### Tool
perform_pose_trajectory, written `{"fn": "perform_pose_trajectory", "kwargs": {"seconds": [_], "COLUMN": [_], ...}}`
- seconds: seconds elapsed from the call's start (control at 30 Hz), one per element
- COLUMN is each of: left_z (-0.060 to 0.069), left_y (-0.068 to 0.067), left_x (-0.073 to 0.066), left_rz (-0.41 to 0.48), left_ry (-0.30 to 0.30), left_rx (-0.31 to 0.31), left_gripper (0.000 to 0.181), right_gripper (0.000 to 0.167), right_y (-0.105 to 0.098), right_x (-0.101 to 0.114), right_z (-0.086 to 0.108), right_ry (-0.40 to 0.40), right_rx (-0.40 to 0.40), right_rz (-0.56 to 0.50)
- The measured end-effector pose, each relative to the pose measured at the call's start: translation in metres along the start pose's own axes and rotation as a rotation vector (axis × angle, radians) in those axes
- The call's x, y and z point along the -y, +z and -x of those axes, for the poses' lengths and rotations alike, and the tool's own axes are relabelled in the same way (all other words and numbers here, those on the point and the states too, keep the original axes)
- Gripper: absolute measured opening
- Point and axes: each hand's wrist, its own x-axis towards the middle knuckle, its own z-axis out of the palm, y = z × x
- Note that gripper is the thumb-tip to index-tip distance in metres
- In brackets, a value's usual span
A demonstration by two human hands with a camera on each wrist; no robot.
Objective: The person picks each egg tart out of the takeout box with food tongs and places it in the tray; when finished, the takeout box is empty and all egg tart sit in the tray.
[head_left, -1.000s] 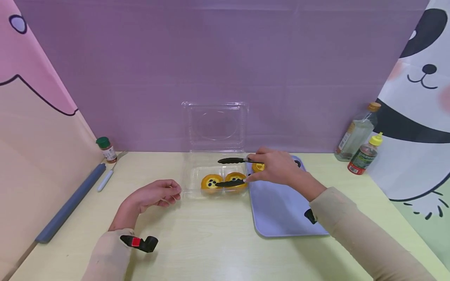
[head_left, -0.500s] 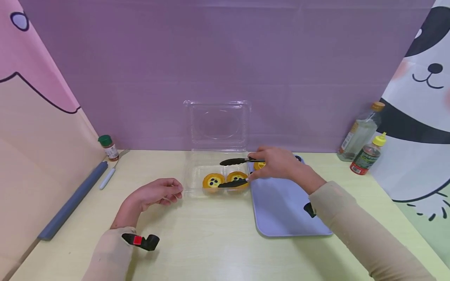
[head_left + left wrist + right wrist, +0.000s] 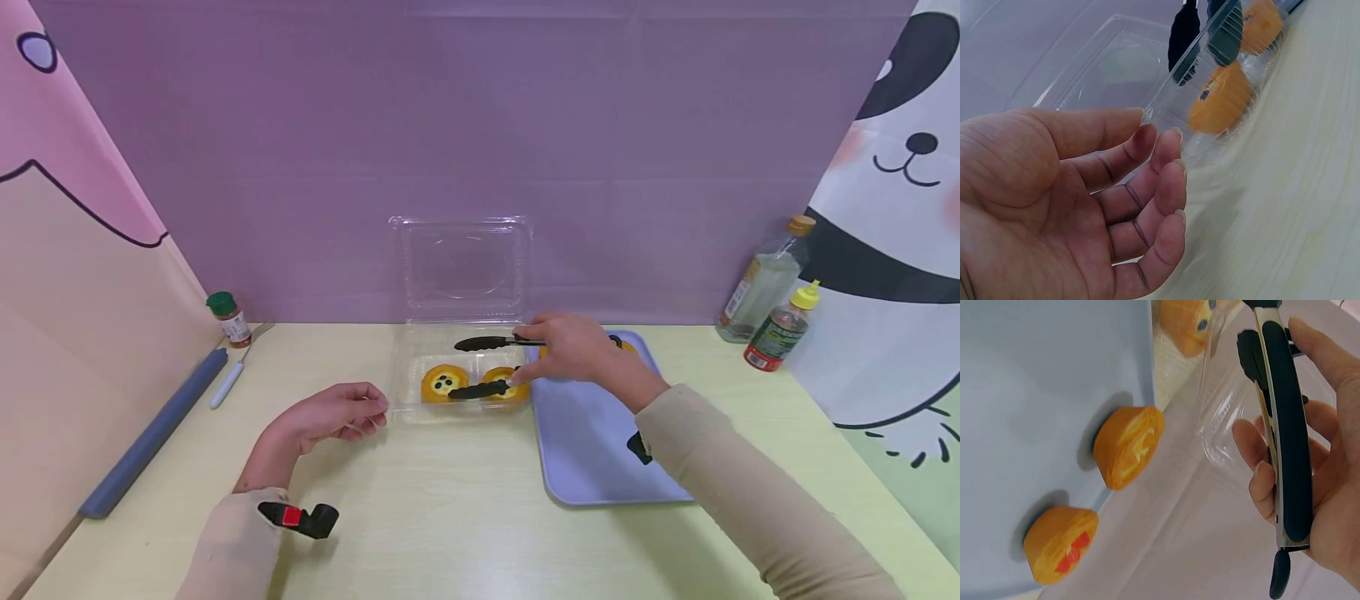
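My left hand (image 3: 341,412) pinches the near left corner of a clear plastic clamshell box (image 3: 1166,94) between thumb and forefinger. The box's lid (image 3: 461,267) stands up at the back. Inside the base sit two egg tarts with dark berry dots, a left tart (image 3: 442,383) and a right tart (image 3: 497,379). My right hand (image 3: 573,354) holds black-tipped tongs (image 3: 1288,431) above the box, their tips spread. The lower tip partly covers the right tart. In the right wrist view, a yellow-topped tart (image 3: 1129,447) and a red-topped tart (image 3: 1060,544) lie on a blue tray (image 3: 1041,394).
Right of the box the tray reaches under my right forearm. At the back right stand a clear bottle (image 3: 765,283) and a yellow-capped bottle (image 3: 780,333). A green-capped jar (image 3: 228,319), a fork (image 3: 232,379) and a blue-grey bar (image 3: 153,437) are at left.
My right hand and the tongs have shifted a little left, and the tips have spread from the right tart. The left tart sits slightly farther left. My left hand stays at the box corner.
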Motion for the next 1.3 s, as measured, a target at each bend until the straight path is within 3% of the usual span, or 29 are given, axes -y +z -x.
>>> {"fn": "perform_pose_trajectory", "kwargs": {"seconds": [0.2, 0.57, 1.07, 1.3], "left_z": [-0.001, 0.001, 0.001, 0.000], "left_y": [0.000, 0.002, 0.002, 0.001], "left_x": [0.000, -0.002, -0.001, -0.002], "left_rz": [0.002, 0.008, 0.012, 0.015], "left_ry": [0.001, -0.004, -0.007, -0.009], "left_rx": [-0.001, -0.011, -0.009, -0.009], "left_gripper": [0.030, 0.029, 0.031, 0.030], "right_gripper": [0.082, 0.085, 0.074, 0.071], "right_y": [0.009, 0.022, 0.029, 0.028], "right_x": [0.008, 0.023, 0.027, 0.028], "right_z": [-0.005, -0.017, -0.022, -0.019], "right_ry": [0.008, 0.058, 0.083, 0.089], "right_rx": [-0.033, 0.077, 0.081, 0.044], "right_rz": [-0.009, -0.026, -0.027, -0.036]}}
